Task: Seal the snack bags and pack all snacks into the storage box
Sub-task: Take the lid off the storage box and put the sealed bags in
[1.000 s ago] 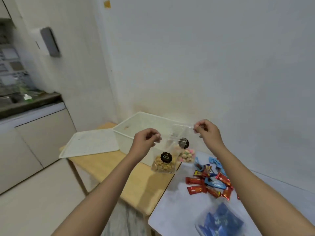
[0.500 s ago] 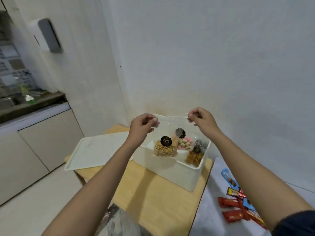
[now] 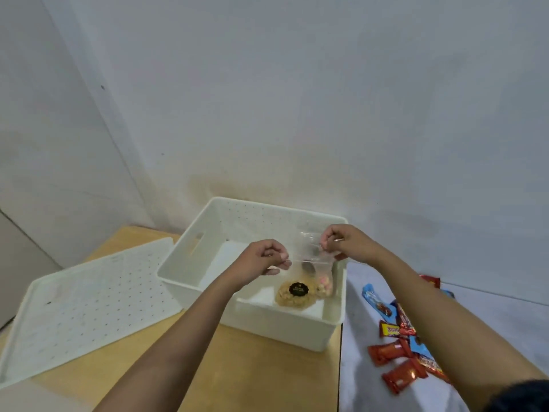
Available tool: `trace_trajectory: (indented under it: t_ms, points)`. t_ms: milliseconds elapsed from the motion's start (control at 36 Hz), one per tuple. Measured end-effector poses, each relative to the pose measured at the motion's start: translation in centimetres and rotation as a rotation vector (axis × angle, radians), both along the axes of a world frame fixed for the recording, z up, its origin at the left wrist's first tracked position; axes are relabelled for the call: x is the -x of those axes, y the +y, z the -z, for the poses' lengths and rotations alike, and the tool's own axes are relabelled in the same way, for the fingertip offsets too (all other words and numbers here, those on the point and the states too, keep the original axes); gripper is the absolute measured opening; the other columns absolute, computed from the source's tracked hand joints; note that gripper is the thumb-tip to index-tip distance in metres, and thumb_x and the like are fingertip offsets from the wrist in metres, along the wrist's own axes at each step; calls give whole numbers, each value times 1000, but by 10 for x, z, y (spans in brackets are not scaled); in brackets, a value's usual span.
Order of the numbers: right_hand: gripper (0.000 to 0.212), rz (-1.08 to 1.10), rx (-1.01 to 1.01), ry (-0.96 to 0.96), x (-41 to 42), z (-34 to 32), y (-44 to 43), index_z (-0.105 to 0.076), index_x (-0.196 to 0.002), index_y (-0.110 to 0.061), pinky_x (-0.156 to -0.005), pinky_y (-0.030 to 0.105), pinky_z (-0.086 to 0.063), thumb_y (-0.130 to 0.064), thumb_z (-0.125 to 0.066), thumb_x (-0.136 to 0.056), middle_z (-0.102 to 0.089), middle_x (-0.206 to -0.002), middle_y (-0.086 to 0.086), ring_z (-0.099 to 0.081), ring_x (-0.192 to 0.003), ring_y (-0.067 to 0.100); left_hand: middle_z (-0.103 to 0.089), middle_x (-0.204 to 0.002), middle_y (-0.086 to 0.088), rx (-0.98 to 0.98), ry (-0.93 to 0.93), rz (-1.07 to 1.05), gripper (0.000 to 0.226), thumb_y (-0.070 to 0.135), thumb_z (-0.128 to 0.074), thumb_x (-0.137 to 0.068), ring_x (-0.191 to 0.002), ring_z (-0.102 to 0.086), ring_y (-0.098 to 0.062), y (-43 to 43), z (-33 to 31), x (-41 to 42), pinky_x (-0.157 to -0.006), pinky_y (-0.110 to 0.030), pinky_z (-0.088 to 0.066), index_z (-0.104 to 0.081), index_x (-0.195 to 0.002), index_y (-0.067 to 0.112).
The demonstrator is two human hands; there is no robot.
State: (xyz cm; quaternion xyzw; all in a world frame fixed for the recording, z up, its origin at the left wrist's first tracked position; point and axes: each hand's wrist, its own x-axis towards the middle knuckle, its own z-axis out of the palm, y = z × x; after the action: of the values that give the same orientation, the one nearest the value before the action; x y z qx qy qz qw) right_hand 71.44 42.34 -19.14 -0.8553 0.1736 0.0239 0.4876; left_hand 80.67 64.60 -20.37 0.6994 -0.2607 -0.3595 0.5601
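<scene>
- My left hand (image 3: 264,258) and my right hand (image 3: 346,243) both pinch the top edge of the clear bag (image 3: 312,252), one at each end, with the fingers curled.
- The clear bag hangs between them inside the storage box (image 3: 282,328), at the box's near right corner. I cannot tell if its bottom touches the box floor.
- Inside the bag I see a nut packet (image 3: 297,295) with a black round label and, just beside it on the right, a packet of pink and white sweets (image 3: 323,285).
- The storage box stands at the far right corner of the wooden bench (image 3: 252,379), with its right wall along the bench's right edge.
- The perforated lid (image 3: 89,307) lies flat on the left side of the bench, near the box.
- Wrapped bars (image 3: 398,352), red and blue, lie scattered on the grey surface (image 3: 365,391) beyond the right edge.
</scene>
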Motion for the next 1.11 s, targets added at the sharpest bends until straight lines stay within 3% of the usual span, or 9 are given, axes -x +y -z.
trace_trajectory:
  t_ms: [167, 333, 556, 694, 806, 1111]
  points:
    - [21, -5, 286, 27, -5, 20, -9, -71, -77, -18, -83, 27, -51, -1, -59, -83, -70, -82, -7, -65, -83, 10, -69, -88, -5, -123, 56, 173, 4, 13, -59, -89, -97, -68, -18, -15, 32, -18, -86, -32, -51, -60, -85, 15]
    - [9, 90, 446, 26, -12, 41, -15, -75, -83, -15, -82, 27, -53, -10, -67, -84, -70, -88, -2, -63, -81, 11, -66, -83, -6, -139, 134, 111, 11, 9, -59, -87, -72, -67, -5, -34, 61, -40, -71, -24, -48, -57, -78, 14]
    - [6, 150, 490, 2, -22, 50, -17, -75, -84, -11, -81, 28, -50, -9, -69, -82, -71, -90, 3, -61, -80, 13, -61, -82, -4, -76, 294, 8, 13, 6, -54, -90, -70, -64, -13, -59, 84, -45, -56, -18, -53, -54, -78, 11]
    - [11, 114, 545, 83, -28, 51, -15, -73, -88, -11, -77, 21, -44, -5, -64, -84, -68, -93, -1, -57, -83, 10, -60, -82, -7, -93, 300, -37, 12, 7, -57, -88, -75, -59, -20, -66, 92, -49, -63, -25, -54, -55, -77, 11]
    - [17, 98, 618, 150, -31, 54, -13, -73, -87, -11, -79, 31, -52, -1, -60, -82, -70, -93, 3, -63, -84, 18, -61, -80, -6, -88, 288, -55, 11, 11, -62, -87, -71, -60, -15, -68, 98, -50, -56, -20, -55, -56, -78, 10]
    - [19, 98, 709, 187, -29, 51, -3, -71, -92, -12, -78, 35, -53, -6, -55, -85, -68, -96, 3, -60, -86, 19, -59, -77, -4, -100, 143, -14, 5, 14, -60, -89, -67, -60, -13, -68, 99, -52, -57, -17, -54, -58, -85, 11]
